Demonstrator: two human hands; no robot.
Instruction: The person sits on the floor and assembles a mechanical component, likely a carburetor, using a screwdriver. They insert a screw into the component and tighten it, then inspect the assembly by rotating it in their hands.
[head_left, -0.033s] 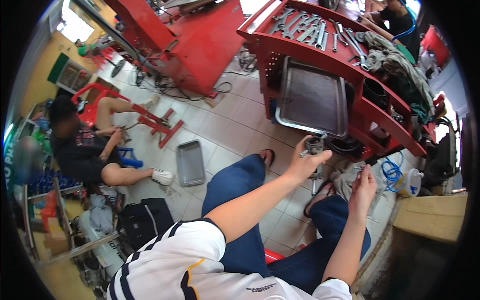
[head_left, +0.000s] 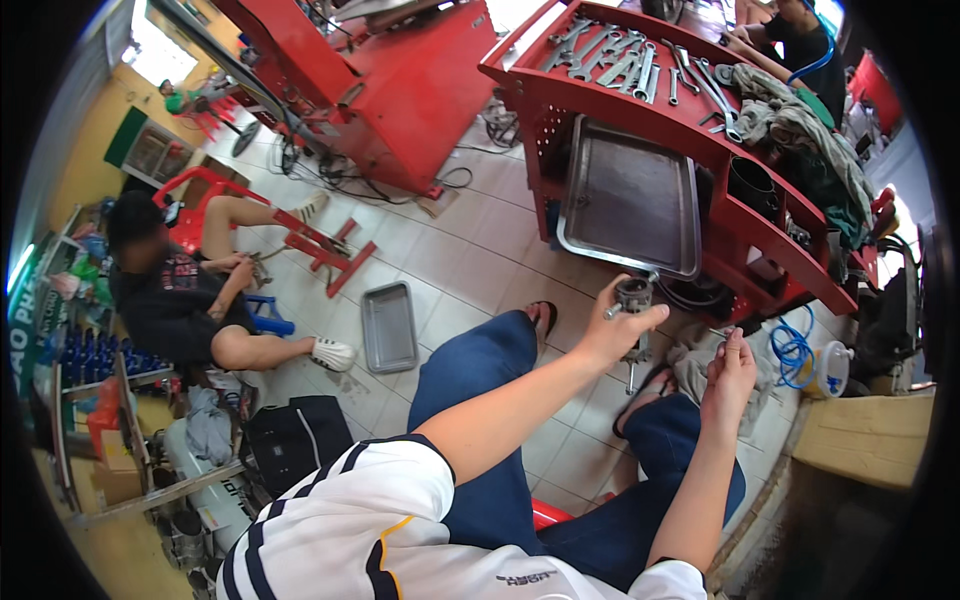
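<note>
My left hand (head_left: 608,330) is closed around a grey metal part (head_left: 634,293) with a round opening on top, resembling a carburetor. A short metal stub sticks out of its side, and a thin rod hangs from its lower end. To the right, my right hand (head_left: 728,375) is raised with thumb and fingertips pinched together. Something small and thin seems to show at those fingertips, too small to name. Both hands are over my knees, in front of a red tool cart (head_left: 690,130), and they are apart from each other.
Wrenches (head_left: 625,62) and grey rags (head_left: 770,110) lie on the cart; a metal tray (head_left: 630,205) sits below. On the tiled floor stands a grey pan (head_left: 389,327). A seated person (head_left: 170,280) works at left. A blue hose (head_left: 790,350) and cardboard box (head_left: 860,437) are at right.
The whole view has shifted slightly, with the surroundings a little further right. Both hands keep nearly the same pose, and the left still grips the metal part.
</note>
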